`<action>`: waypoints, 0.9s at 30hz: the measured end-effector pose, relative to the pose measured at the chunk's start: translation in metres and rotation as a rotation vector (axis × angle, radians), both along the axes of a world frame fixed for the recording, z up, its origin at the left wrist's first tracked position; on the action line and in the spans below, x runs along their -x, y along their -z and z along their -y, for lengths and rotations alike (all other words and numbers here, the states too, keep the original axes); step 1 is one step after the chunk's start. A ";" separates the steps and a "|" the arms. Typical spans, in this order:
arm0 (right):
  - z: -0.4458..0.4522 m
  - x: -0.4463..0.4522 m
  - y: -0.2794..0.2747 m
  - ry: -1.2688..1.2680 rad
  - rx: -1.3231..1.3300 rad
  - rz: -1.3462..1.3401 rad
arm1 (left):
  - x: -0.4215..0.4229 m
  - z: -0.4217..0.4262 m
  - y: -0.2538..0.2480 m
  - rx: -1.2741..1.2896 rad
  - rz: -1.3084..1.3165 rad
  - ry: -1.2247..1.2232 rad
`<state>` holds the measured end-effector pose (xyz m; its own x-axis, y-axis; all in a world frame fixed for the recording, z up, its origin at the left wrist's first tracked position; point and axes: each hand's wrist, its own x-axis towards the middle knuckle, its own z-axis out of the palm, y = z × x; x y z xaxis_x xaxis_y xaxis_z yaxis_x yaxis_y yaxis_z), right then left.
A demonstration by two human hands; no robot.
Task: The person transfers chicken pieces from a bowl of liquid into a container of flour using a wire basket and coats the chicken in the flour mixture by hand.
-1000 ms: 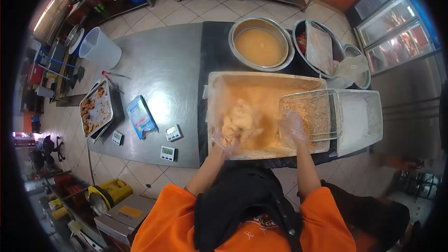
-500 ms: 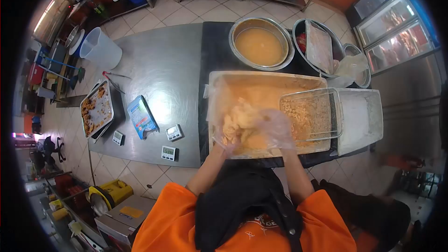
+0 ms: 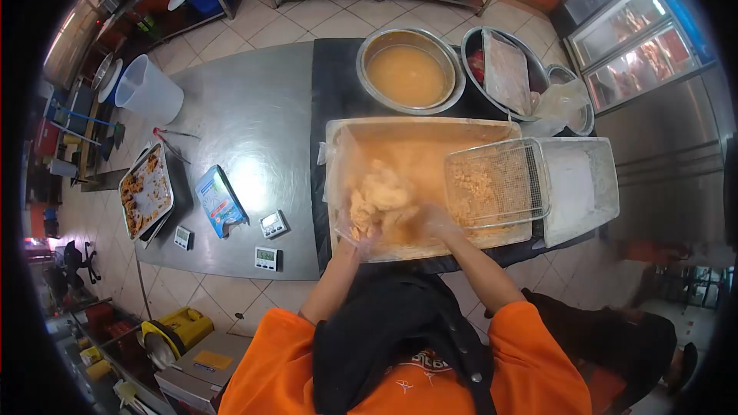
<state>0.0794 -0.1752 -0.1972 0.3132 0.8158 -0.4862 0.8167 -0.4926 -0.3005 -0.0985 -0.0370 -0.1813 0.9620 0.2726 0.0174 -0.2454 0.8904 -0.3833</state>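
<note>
Floury, coated pieces [image 3: 382, 190] lie heaped in the left part of a large white tub [image 3: 333, 184] of orange-tan flour. My left hand [image 3: 359, 237], in a clear plastic glove, is at the heap's lower left edge; its fingers are partly hidden by flour and pieces. Just right of the heap, my gloved right hand [image 3: 429, 223] is low in the flour, blurred by motion. A wire basket [image 3: 500, 184] with crumbs beneath its mesh rests over the tub's right part.
Behind the tub stand a bowl of orange liquid [image 3: 407, 75] and a bowl holding a flat package [image 3: 504, 73]. A white bin [image 3: 580, 184] adjoins on the right. Leftward are a blue packet [image 3: 221, 201], timers [image 3: 266, 259], a food tray [image 3: 146, 190] and a plastic pitcher [image 3: 148, 92].
My right hand has moved left from the wire basket to beside the heap, and lower into the flour. My left hand stays by the heap. The whole view has shifted slightly.
</note>
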 end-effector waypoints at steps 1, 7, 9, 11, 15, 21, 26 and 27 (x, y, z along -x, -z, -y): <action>-0.006 -0.003 -0.030 -0.003 0.001 0.004 | 0.000 -0.001 0.002 -0.005 -0.011 -0.010; 0.025 -0.031 -0.031 -0.054 0.221 -0.071 | -0.009 0.003 -0.045 -0.088 -0.488 -0.006; 0.034 -0.026 -0.032 0.173 0.227 -0.002 | -0.009 0.003 -0.047 -0.049 -0.525 -0.032; 0.062 -0.046 0.009 -0.017 0.131 0.091 | -0.004 0.002 -0.038 -0.008 -0.459 -0.021; 0.073 -0.071 -0.003 -0.414 0.040 0.146 | 0.000 0.002 -0.030 0.019 -0.316 0.020; 0.016 -0.028 -0.032 -0.285 0.514 0.019 | -0.003 0.001 -0.026 -0.034 -0.369 0.038; 0.001 -0.023 -0.043 0.216 0.119 -0.426 | 0.001 0.000 -0.011 0.033 -0.006 -0.003; -0.005 -0.025 -0.061 0.222 0.090 -0.459 | -0.001 0.001 -0.016 0.051 0.044 -0.004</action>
